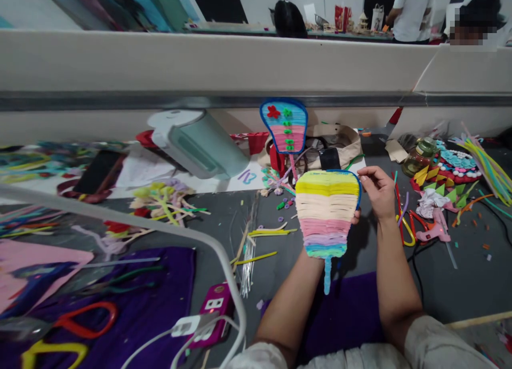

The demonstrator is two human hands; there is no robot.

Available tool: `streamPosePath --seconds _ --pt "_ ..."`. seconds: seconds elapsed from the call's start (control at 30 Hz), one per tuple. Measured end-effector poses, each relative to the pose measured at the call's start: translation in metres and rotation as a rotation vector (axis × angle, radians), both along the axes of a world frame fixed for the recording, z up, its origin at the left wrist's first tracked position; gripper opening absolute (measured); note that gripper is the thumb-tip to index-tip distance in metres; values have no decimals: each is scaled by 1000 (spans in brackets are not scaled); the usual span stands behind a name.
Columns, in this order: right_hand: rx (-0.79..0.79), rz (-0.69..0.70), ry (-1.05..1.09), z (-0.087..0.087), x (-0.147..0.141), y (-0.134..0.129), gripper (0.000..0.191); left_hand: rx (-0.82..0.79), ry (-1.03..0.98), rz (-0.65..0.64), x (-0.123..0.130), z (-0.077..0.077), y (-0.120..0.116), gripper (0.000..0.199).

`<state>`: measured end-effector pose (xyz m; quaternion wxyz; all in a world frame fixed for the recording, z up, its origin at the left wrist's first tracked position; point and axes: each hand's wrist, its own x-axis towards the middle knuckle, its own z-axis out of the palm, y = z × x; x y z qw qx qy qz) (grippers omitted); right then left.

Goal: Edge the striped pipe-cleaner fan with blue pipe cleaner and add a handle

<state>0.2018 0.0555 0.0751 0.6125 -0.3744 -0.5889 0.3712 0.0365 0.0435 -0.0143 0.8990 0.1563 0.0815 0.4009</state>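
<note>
A striped hand fan point(326, 209), made of fuzzy pipe cleaners in yellow, cream, pink, lilac and blue, is held up before me. Its thin light-blue handle point(327, 275) points down. My left hand point(356, 217) supports it from behind; most of that hand is hidden, with fingertips showing at the right edge. A dark blue pipe cleaner point(348, 172) runs along the top and right rim. Thumb and fingers of my right hand point(378, 190) pinch the rim at the upper right corner. Behind it stands a similar fan point(285, 126) with a blue border.
A glue gun point(434, 227) lies at right near a glass jar point(419, 155). A pale green jug point(200, 142) stands at back left. Scissors point(84, 321), a purple power strip point(214, 310) and a white tube point(160, 225) occupy the left. A partition point(224, 65) closes the back.
</note>
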Motion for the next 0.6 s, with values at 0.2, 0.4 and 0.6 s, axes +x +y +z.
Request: streamPosePath --seconds 0.2,0.4,0.6 --pt "0 36 -31 0 -1 -1 14 -14 28 -118 -6 6 8 36" --pt "22 44 -41 -1 0 -1 14 -5 -12 -109 -7 4 4 40" --pt "47 47 -55 -1 0 -1 13 6 -11 -84 -4 6 1 39"
